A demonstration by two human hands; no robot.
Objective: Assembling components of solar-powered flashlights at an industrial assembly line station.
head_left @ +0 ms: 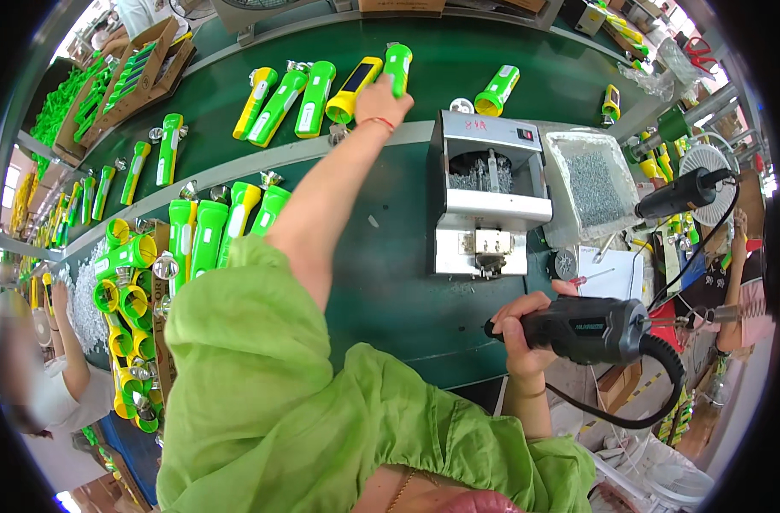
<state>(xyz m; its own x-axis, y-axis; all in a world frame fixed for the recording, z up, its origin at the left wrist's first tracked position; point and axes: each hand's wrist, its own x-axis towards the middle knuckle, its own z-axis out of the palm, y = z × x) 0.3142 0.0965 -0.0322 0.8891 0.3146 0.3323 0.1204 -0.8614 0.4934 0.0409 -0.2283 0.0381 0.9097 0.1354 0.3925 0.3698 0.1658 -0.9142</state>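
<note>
My left arm stretches far across the green work surface. At its end my left hand [385, 103] has its fingers closed around the lower end of a green flashlight [397, 64]. Just left of that hand lies a yellow flashlight [354, 90] with a dark panel. More green and yellow flashlights [314, 101] lie further left, some with loose silvery reflector heads. In my right hand [524, 342] is a black electric screwdriver [588, 329], gripped near the front of its body, its bit end pointing left and its thick cable hanging from the rear.
A metal screw feeder [492, 205] stands right of centre, beside a white tray of small screws [597, 184]. One flashlight [497, 91] lies behind the feeder. Upright flashlights [208, 235] fill a box at left. A second black screwdriver [682, 195] hangs at right. A co-worker [61, 376] sits at far left.
</note>
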